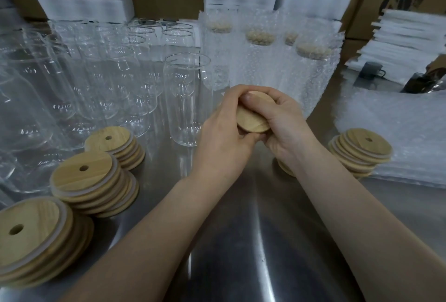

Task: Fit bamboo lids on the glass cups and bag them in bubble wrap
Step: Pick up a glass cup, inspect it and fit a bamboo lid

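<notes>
Counter (pixel 241 241): bare steel at 6 o'clock, a broad open lane.
Glass cups (pixel 96 72): 9 to 11 o'clock, packed tight, no way through.
Bagged cups (pixel 277 65): 12 to 1 o'clock, a standing wall.
Lid stacks (pixel 89 181): three at 7 to 9 o'clock, close together.
Right lid stack (pixel 360 150): 3 o'clock, at the edge of the bubble wrap pile (pixel 405 132).
</notes>
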A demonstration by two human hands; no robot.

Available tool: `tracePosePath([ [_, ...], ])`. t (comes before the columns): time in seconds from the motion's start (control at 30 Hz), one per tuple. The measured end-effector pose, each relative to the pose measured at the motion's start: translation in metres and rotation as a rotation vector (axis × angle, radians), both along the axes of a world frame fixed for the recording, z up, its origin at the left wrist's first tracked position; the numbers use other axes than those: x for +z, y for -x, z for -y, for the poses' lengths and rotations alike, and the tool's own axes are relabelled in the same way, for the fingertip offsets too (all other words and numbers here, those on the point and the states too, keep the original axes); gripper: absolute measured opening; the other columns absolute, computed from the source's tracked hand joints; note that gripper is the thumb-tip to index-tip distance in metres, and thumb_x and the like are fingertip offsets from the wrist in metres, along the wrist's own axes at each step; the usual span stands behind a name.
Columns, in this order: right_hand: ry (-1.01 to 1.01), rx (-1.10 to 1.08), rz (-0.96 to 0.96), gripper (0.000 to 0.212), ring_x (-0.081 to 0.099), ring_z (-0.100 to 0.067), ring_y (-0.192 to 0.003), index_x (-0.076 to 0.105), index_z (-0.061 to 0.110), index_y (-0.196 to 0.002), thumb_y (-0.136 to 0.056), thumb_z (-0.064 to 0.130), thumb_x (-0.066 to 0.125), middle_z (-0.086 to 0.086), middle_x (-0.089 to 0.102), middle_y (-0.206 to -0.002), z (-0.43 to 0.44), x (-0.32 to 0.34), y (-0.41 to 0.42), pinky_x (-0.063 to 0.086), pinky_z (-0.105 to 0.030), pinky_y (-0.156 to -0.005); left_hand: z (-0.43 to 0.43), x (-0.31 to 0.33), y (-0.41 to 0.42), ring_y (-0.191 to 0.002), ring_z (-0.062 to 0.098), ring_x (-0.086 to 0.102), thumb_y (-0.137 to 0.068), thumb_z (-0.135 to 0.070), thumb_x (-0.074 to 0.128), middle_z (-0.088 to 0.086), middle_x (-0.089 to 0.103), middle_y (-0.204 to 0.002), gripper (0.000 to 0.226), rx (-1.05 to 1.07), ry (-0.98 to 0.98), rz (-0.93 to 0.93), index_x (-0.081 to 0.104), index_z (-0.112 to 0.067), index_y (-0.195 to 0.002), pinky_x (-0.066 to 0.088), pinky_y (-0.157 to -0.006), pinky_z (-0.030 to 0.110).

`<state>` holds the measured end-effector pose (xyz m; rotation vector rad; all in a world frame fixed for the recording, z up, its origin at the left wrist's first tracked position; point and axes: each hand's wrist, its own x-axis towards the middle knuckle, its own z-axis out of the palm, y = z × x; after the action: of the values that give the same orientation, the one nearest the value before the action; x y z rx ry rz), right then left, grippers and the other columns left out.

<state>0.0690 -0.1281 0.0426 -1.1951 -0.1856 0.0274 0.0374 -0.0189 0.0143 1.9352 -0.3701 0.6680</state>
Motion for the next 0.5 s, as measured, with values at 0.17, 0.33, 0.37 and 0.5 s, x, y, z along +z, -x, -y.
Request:
tracePosePath([
  [0.17,0.012,0.068,-0.019,0.026,0.069,-0.015,-0.073,0.068,0.012,-0.105,-0.096,0.034,0.056,-0.003,0.069,-0.090,0.001,0.001,-0.002,0.055,-0.029,-0.056,0.001,0.001,0.001,-0.104,-0.011,0.054,-0.084,-0.016,0.074,-0.014,0.060,-0.131,0.074,-0.078,0.050,-0.066,0.041,-0.035,-0.147,0.034,-0.088,-0.003],
  [0.33,0.157,0.150,0.052,0.043,0.065,-0.025,-0.089,0.063,0.023,-0.121,-0.089,0.050,0.053,-0.005,0.066,-0.108,0.011,0.000,-0.005,0.057,-0.039,-0.070,0.000,0.006,0.000,-0.091,0.000,0.066,-0.090,-0.035,0.054,-0.015,0.071,-0.093,0.029,-0.154,0.293,-0.134,0.067,-0.032,-0.116,0.056,-0.087,0.031],
  [0.37,0.209,0.148,0.089,0.042,0.062,-0.028,-0.085,0.062,0.023,-0.122,-0.088,0.046,0.055,-0.006,0.065,-0.107,0.011,-0.001,-0.005,0.056,-0.040,-0.068,0.000,0.008,0.000,-0.085,0.007,0.066,-0.092,-0.036,0.052,-0.010,0.070,-0.084,0.022,-0.159,0.334,-0.141,0.070,-0.032,-0.106,0.058,-0.083,0.041],
  [0.5,0.279,0.126,0.227,0.047,0.059,-0.021,-0.062,0.058,0.021,-0.128,-0.083,0.019,0.072,0.000,0.069,-0.099,0.011,-0.005,-0.004,0.054,-0.033,-0.054,-0.004,0.014,0.002,-0.068,0.024,0.067,-0.105,-0.026,0.046,0.015,0.070,-0.080,0.027,-0.187,0.614,-0.252,0.069,-0.016,-0.094,0.061,-0.061,0.042],
])
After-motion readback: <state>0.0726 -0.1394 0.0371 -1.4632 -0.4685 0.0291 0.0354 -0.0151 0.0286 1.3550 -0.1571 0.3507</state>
